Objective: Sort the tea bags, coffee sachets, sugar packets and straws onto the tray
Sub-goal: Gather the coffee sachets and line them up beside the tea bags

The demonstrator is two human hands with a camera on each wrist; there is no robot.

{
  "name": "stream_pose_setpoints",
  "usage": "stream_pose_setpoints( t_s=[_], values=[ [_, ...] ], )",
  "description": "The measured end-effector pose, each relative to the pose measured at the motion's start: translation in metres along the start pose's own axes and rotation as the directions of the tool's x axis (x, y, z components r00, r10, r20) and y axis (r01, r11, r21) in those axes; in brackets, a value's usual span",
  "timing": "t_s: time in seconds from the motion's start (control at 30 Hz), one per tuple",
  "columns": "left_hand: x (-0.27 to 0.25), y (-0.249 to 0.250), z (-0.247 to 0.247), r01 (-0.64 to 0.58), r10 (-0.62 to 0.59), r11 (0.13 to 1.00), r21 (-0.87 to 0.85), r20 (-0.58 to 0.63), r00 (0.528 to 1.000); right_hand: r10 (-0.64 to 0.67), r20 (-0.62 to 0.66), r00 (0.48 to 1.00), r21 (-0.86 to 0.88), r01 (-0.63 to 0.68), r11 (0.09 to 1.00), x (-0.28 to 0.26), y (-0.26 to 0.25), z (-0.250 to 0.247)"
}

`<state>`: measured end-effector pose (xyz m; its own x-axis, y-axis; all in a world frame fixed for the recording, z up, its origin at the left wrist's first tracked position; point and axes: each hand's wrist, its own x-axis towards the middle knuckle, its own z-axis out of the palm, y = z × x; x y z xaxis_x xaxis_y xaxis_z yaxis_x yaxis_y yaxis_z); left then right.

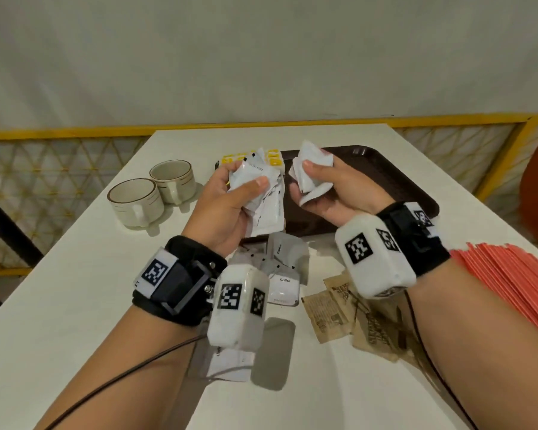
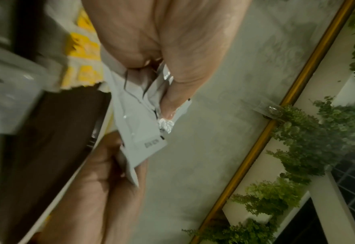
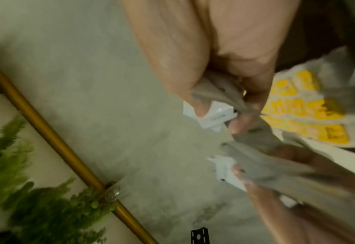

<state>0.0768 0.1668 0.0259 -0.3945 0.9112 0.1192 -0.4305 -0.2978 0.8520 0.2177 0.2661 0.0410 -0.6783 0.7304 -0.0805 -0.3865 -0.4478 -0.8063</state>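
Both hands are clutching bunches of white coffee sachets: left hand (image 1: 230, 200) has its wad (image 1: 263, 193) over the tray's (image 1: 385, 172) left edge, right hand (image 1: 326, 190) holds its bunch (image 1: 311, 169) above the tray.

Grey wall (image 1: 261, 57) behind white table (image 1: 75, 305), yellow railing (image 1: 75, 131).

Evenly lit from overhead, dim and greenish in both wrist views. Soft shadows under the wrists on the table (image 1: 75, 305). Heavy motion blur at wrist-view edges; wide-angle bending throughout.
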Motion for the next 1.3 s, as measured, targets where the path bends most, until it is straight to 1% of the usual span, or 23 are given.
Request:
stream_pose_setpoints(
  t_s=[0.03, 0.07, 0.13, 0.17, 0.2, 0.27, 0.3, 0.37, 0.43, 0.5, 0.67, 0.83, 0.9, 0.97, 1.03, 1.1, 1.23, 1.3],
  values=[
    [0.007, 0.004, 0.007, -0.021, 0.021, 1.000, 0.004, 0.001, 1.000, -0.021, -0.035, 0.999, 0.047, 0.023, 0.999, 0.006, -0.002, 0.005],
    [0.015, 0.009, 0.014, -0.046, 0.045, 0.999, 0.008, 0.004, 0.999, -0.065, -0.062, 0.996, 0.032, 0.067, 0.997, 0.012, -0.006, 0.009],
    [0.028, 0.019, 0.026, -0.097, 0.097, 0.995, 0.002, 0.010, 0.995, -0.172, -0.102, 0.980, -0.078, 0.164, 0.983, 0.020, -0.014, 0.018],
    [0.033, 0.023, 0.031, -0.116, 0.116, 0.993, -0.009, 0.011, 0.993, -0.208, -0.122, 0.971, -0.105, 0.196, 0.975, 0.023, -0.017, 0.021],
    [0.035, 0.024, 0.034, -0.122, 0.122, 0.992, -0.028, 0.009, 0.992, -0.212, -0.142, 0.967, -0.093, 0.201, 0.975, 0.025, -0.018, 0.022],
    [0.033, 0.019, 0.034, -0.091, 0.091, 0.994, -0.063, -0.013, 0.996, -0.141, -0.176, 0.974, -0.007, 0.142, 0.990, 0.025, -0.008, 0.019],
    [0.030, 0.012, 0.030, -0.071, 0.069, 0.995, -0.070, -0.030, 0.997, -0.098, -0.191, 0.977, 0.000, 0.100, 0.995, 0.025, 0.001, 0.016],
    [0.021, -0.007, 0.017, -0.019, 0.015, 0.998, -0.068, -0.069, 0.998, -0.059, -0.222, 0.973, -0.101, 0.037, 0.994, 0.020, 0.020, 0.008],
    [0.013, -0.020, 0.008, 0.043, -0.047, 0.998, -0.051, -0.083, 0.995, -0.088, -0.233, 0.968, -0.220, 0.035, 0.975, 0.011, 0.034, 0.003],
    [0.009, -0.026, 0.002, 0.076, -0.078, 0.997, -0.023, -0.077, 0.994, -0.102, -0.230, 0.968, -0.279, 0.034, 0.960, 0.004, 0.039, -0.001],
    [-0.001, -0.031, 0.001, 0.141, -0.142, 0.990, -0.021, -0.031, 0.989, -0.089, -0.252, 0.964, -0.229, 0.030, 0.973, -0.008, 0.034, -0.010],
    [-0.002, -0.027, -0.006, 0.206, -0.204, 0.979, -0.012, 0.094, 0.975, -0.098, -0.253, 0.963, -0.164, 0.057, 0.985, -0.020, 0.021, -0.019],
    [-0.002, -0.025, -0.010, 0.223, -0.220, 0.975, -0.011, 0.111, 0.969, -0.092, -0.249, 0.964, -0.202, 0.042, 0.978, -0.024, 0.020, -0.024],
    [-0.002, -0.023, -0.009, 0.209, -0.206, 0.978, -0.017, 0.104, 0.973, -0.064, -0.232, 0.971, -0.257, 0.002, 0.966, -0.026, 0.022, -0.027],
    [-0.003, -0.023, -0.007, 0.189, -0.188, 0.982, -0.004, 0.080, 0.979, -0.037, -0.189, 0.981, -0.262, -0.014, 0.965, -0.027, 0.024, -0.028],
    [-0.004, -0.025, -0.005, 0.170, -0.171, 0.985, 0.024, 0.064, 0.983, -0.016, -0.154, 0.988, -0.249, -0.023, 0.968, -0.027, 0.025, -0.026],
    [-0.005, -0.028, -0.003, 0.165, -0.169, 0.981, 0.105, 0.037, 0.985, -0.015, -0.137, 0.991, -0.324, -0.031, 0.945, -0.026, 0.031, -0.023],
    [-0.006, -0.027, -0.001, 0.156, -0.160, 0.981, 0.119, 0.027, 0.987, -0.005, -0.084, 0.996, -0.345, -0.025, 0.938, -0.026, 0.031, -0.023]
  ],
)
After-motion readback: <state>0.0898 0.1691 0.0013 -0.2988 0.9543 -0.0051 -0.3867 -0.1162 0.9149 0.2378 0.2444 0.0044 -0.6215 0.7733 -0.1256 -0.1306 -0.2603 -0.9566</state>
